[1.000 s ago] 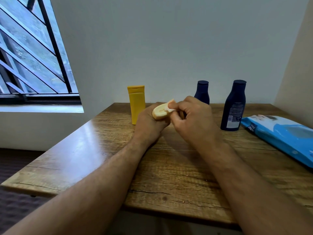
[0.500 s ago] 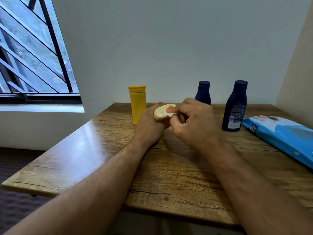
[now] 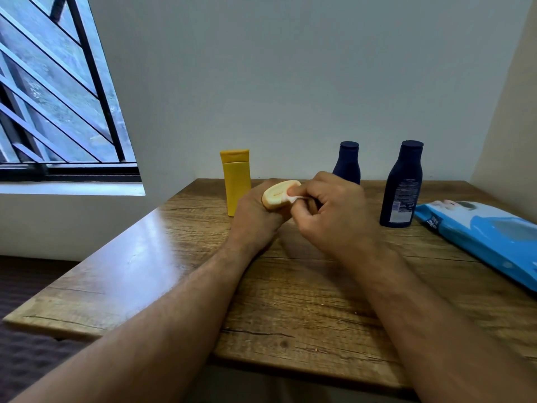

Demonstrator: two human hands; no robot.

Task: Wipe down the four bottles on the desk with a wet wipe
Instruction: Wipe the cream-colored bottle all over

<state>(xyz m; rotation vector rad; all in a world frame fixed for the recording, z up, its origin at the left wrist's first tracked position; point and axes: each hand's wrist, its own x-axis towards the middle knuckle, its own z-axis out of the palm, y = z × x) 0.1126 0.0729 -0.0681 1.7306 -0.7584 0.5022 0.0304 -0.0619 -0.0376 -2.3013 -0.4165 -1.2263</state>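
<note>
My left hand (image 3: 255,216) grips a small pale-yellow bottle (image 3: 277,194) above the middle of the wooden desk (image 3: 290,301), its end face turned toward me. Against that end my right hand (image 3: 334,210) presses a white wet wipe (image 3: 293,198) pinched between thumb and fingers; most of the wipe is hidden in the fist. A yellow tube bottle (image 3: 236,181) stands upright behind my left hand. One dark blue bottle (image 3: 348,162) stands behind my right hand, partly hidden. A second, taller dark blue bottle (image 3: 401,186) stands to the right.
A blue pack of wet wipes (image 3: 482,237) lies flat at the desk's right side. A barred window (image 3: 58,97) is at the left, a wall runs behind the desk and another on the right. The desk's front edge is close to me.
My right hand has slid the wipe a little down and across the end of the small bottle. The left hand keeps the bottle in nearly the same place.
</note>
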